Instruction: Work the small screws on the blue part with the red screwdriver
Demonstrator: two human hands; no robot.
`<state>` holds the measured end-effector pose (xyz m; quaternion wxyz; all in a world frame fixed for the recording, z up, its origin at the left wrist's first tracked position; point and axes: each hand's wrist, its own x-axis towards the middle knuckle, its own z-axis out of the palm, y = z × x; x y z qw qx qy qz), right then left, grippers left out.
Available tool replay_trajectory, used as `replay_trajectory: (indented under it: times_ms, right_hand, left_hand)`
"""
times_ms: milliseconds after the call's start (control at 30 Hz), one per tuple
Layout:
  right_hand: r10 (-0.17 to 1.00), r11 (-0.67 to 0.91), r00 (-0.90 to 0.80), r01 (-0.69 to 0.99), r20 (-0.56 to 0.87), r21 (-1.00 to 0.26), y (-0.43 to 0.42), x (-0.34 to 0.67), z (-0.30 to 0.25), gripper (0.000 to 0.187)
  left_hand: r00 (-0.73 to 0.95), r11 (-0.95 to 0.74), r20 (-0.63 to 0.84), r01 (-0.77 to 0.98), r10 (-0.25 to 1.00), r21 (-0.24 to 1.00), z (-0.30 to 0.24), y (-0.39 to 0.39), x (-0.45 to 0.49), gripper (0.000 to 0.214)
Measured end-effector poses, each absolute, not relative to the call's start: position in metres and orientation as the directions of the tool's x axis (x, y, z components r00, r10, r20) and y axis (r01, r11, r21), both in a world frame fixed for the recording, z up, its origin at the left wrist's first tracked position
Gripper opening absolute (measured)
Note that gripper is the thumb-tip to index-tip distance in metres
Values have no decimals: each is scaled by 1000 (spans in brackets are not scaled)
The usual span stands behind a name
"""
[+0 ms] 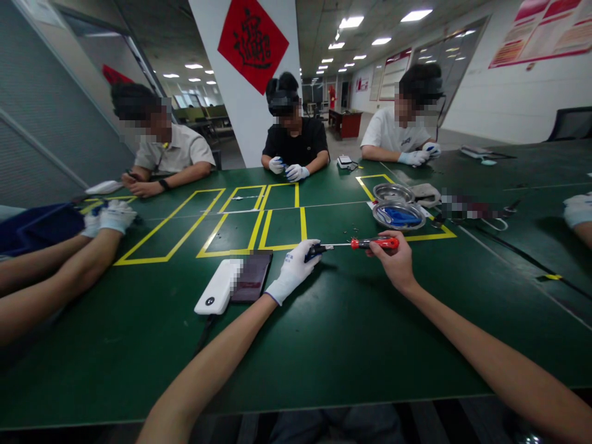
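My left hand [296,268] wears a white glove and pinches a small dark part [315,250] just above the green table [324,333]. My bare right hand [395,262] grips the red handle of a screwdriver [372,243]. The screwdriver's thin shaft points left and its tip meets the dark part in my left fingers. Both forearms reach in from the near edge.
A white power bank [216,287] and a dark phone [252,276] lie left of my left hand. Two metal dishes [396,209] sit at right, one holding blue bits. Yellow tape boxes [259,228] mark the table. Several other people sit around it, gloved hands [111,216] at left.
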<state>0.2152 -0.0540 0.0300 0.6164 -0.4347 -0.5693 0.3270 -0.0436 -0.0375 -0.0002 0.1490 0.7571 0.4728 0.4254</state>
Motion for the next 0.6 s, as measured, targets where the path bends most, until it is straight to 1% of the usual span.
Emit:
replay_trajectory:
  times_ms: [167, 300, 367, 467, 533, 600]
  right_hand:
    - [897, 409, 143, 86, 418, -908, -58, 214, 35, 41]
    - [876, 432, 212, 55, 433, -900, -53, 217, 33, 40]
    - [867, 443, 235, 38, 439, -896, -50, 219, 31, 38]
    - [869, 448, 224, 26, 442, -894, -49, 220, 31, 37]
    - [876, 445, 196, 20, 440, -895, -51, 219, 33, 37]
    - [886, 439, 162, 14, 435, -898, -54, 217, 34, 38]
  left_hand:
    - [171, -480, 477, 581, 862, 658, 4, -39, -43, 28]
    - [120, -440, 450, 535, 885, 721, 4, -39, -44, 28]
    - [72, -394, 412, 478, 909, 785, 3, -38, -45, 30]
    - [15, -335, 350, 332, 937, 882, 1, -34, -45, 35]
    - [19, -330, 336, 248, 942, 911, 1, -32, -46, 38]
    - [39, -339, 339, 201, 940, 919, 0, -29, -47, 39]
